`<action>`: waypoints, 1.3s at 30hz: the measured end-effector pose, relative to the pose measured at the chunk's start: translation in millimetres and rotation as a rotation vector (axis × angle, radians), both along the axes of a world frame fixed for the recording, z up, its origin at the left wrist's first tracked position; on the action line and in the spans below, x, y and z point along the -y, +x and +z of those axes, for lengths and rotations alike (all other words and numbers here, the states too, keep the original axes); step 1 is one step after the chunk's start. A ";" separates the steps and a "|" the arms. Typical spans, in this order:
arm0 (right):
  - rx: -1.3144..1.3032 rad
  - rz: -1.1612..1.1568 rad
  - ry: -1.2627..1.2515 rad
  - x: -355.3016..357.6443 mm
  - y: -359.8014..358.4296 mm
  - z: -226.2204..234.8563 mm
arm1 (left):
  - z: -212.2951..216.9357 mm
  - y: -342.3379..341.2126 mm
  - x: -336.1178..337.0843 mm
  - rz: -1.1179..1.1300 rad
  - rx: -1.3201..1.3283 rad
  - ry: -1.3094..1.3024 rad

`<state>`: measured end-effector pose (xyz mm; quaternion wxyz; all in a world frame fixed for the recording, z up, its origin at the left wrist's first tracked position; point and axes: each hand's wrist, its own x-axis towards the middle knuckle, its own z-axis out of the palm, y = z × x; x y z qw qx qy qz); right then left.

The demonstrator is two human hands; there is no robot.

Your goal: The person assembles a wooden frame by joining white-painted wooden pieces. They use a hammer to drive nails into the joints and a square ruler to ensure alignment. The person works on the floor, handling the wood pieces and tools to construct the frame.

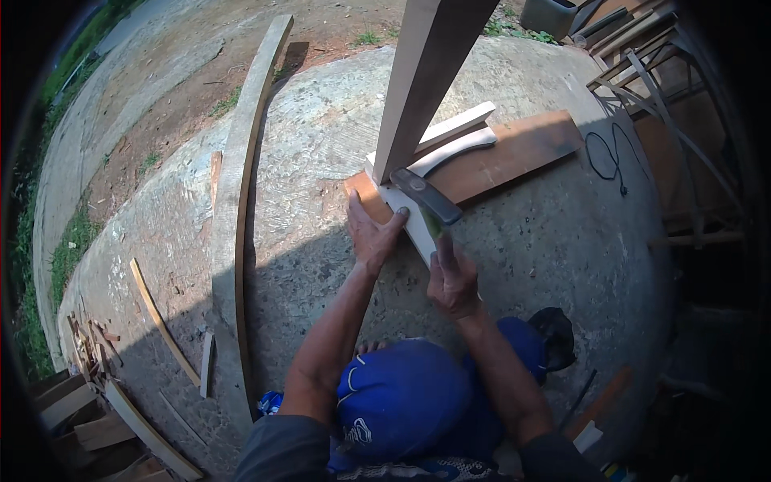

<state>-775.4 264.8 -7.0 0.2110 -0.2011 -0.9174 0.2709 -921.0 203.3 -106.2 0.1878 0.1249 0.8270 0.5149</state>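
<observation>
My right hand (pixel 454 277) grips the green handle of a hammer (pixel 426 195), its dark head lying against the foot of a tall pale wooden post (pixel 426 80). My left hand (pixel 371 233) presses flat on a white wooden strip (pixel 411 223) at the post's base, thumb toward the hammer head. Under the strip lies a brown board (pixel 522 153) on the concrete slab (pixel 321 145). Another white strip (pixel 459 126) and a curved white piece (pixel 458 151) rest on the board behind the post.
A long curved plank (pixel 241 177) lies on the slab to the left. Thin wood slats (pixel 165 321) and offcuts (pixel 88 402) sit lower left. A black cable (pixel 604 157) and a stack of timber frames (pixel 666 88) are at right. My blue-trousered knees (pixel 401 394) are below.
</observation>
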 end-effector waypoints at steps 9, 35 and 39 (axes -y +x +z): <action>0.402 -0.082 -0.136 -3.5 -11.6 7.3 | -1.1 -0.2 -0.8 0.000 0.003 0.010; 0.139 -0.764 -0.297 -72.0 267.7 -87.6 | -2.9 -8.9 -9.2 -0.136 0.185 0.023; -0.069 -0.901 -0.304 -16.5 326.2 -63.7 | -3.9 4.3 -16.4 -0.195 0.008 0.011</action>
